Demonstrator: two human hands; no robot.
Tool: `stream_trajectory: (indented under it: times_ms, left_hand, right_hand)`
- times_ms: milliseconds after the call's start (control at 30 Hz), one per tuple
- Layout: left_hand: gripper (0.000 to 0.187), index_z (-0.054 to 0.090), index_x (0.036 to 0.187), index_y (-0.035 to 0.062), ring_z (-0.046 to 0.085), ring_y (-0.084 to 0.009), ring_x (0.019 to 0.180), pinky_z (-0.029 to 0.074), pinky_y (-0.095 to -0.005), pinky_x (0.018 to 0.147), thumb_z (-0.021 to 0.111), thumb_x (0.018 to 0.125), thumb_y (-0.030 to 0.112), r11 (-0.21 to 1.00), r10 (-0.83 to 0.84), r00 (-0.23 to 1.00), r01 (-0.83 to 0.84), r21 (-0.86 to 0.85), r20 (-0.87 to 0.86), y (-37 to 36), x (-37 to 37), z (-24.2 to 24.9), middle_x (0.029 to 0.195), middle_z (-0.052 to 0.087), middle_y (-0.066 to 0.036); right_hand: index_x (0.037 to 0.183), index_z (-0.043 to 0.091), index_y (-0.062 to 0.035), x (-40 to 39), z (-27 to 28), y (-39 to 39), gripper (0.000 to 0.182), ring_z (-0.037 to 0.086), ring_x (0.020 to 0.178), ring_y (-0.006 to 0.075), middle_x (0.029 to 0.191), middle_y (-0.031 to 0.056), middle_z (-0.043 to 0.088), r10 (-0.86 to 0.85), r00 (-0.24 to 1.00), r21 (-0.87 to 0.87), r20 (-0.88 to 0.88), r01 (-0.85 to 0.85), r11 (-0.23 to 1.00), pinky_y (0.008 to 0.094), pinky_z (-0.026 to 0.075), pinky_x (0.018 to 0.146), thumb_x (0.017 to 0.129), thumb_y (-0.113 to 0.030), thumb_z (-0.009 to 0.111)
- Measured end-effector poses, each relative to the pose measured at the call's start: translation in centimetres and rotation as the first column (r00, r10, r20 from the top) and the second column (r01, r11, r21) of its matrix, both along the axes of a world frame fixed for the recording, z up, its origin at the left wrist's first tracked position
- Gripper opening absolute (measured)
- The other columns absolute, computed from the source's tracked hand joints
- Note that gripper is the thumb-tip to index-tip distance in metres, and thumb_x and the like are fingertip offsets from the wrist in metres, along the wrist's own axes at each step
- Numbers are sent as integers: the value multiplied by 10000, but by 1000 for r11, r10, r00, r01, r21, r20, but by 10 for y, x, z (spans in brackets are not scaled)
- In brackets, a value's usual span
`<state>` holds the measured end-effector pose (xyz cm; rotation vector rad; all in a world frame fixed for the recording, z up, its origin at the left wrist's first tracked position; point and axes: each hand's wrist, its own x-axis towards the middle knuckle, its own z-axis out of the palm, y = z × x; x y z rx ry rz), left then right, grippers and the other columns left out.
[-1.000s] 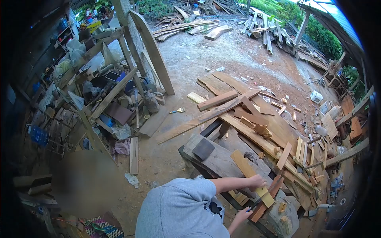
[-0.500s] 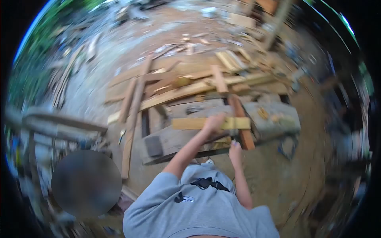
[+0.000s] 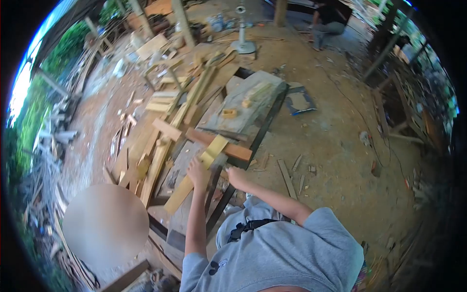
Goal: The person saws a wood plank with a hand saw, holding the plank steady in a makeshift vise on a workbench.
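Observation:
My left hand grips a pale yellow wooden board and holds it down on the low workbench. The board's far end lies across a reddish-brown plank. Close to the board's right edge, my right hand is closed round the handle of what looks like a handsaw. Its greyish blade is blurred and lies across the board, so its teeth do not show. A shorter reddish board rests beyond my left hand.
Long planks lie left of the bench. A small yellow wooden block sits on its far part. A blue-edged sack is on the ground, near a white stand. Another person crouches at the back; a cable runs on the right.
My view has turned to the right, so the bench now runs diagonally and the crouching person shows. My left hand stays on the board and my right hand stays at its edge.

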<state>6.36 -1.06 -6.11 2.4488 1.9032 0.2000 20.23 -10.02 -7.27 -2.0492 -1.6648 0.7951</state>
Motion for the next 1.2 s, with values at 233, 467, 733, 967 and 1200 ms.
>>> stream_trajectory:
  times_ms: [233, 467, 733, 967, 1200]
  left_hand:
    - [386, 465, 912, 55, 571, -305, 768, 462, -393, 634, 645, 611, 215, 992, -123, 983, 123, 6, 135, 8, -8, -5, 841, 562, -111]
    - [369, 482, 931, 38, 585, -348, 748, 460, -430, 642, 616, 627, 200, 985, -87, 990, 102, -137, 108, 19, -9, -4, 798, 594, -191]
    - [379, 502, 938, 34, 589, -356, 722, 458, -435, 643, 608, 631, 227, 980, -129, 983, 146, -133, 129, 18, -10, 1, 767, 606, -189]
    - [395, 501, 939, 30, 590, -360, 735, 457, -444, 653, 618, 626, 239, 976, -131, 980, 154, -154, 152, 18, -8, 6, 767, 607, -197]
    - [394, 466, 912, 45, 573, -305, 758, 463, -390, 641, 639, 615, 239, 992, -103, 991, 96, 88, 85, -1, -1, -2, 831, 561, -131]
  right_hand:
    - [804, 534, 7, 1, 12, -5, 243, 596, 664, 366, 690, 211, 589, -36, 999, 19, -11, 36, 999, 482, 463, 563, 843, -188, 395]
    - [788, 528, 13, 0, 7, -4, 218, 595, 611, 358, 659, 210, 583, -58, 998, 62, -17, 59, 996, 459, 467, 516, 822, -173, 420]
    - [808, 527, 11, -1, -5, -4, 223, 591, 611, 356, 640, 198, 577, -54, 998, 80, -40, 57, 995, 467, 467, 536, 835, -170, 400]
    - [824, 528, 12, -1, -7, -2, 229, 589, 611, 362, 647, 205, 578, -53, 998, 94, -33, 56, 994, 472, 464, 538, 838, -172, 392]
    - [853, 526, 19, 2, -5, -6, 253, 586, 610, 373, 653, 212, 578, -43, 998, 38, -56, 46, 998, 480, 463, 536, 852, -192, 387]
